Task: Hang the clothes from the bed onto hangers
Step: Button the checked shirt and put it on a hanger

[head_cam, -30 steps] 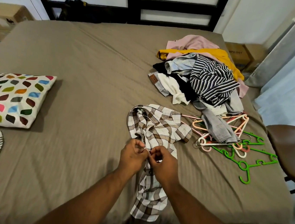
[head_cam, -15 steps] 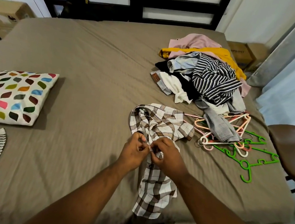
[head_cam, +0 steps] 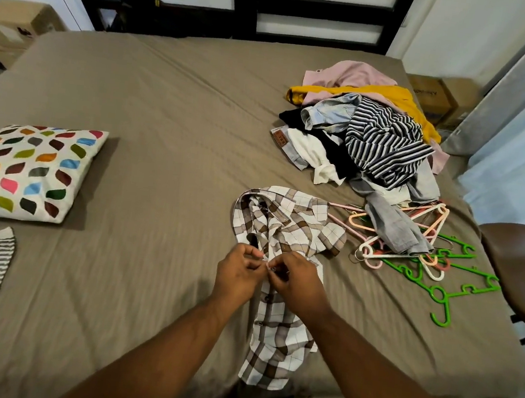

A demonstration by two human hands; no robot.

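Brown-and-white checked shirt (head_cam: 287,228) bunched near 5 o'clock on the bed (head_cam: 167,106), tail draped over the near edge. Could slide off there if tugged toward the body; could strain the cloth if pulled askew. Forearms converging, left hand (head_cam: 237,276) and right hand (head_cam: 299,283) nearly touching, each pinching the shirt front, probably working a fastening, too small to confirm. Hangers (head_cam: 430,263) at 3 o'clock, untouched.

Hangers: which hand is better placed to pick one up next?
Right. The hangers lie right of the shirt, nearer the right hand. The left hand would probably have to cross the shirt and the right arm. Both hands now pinch the shirt, so it must let go first.
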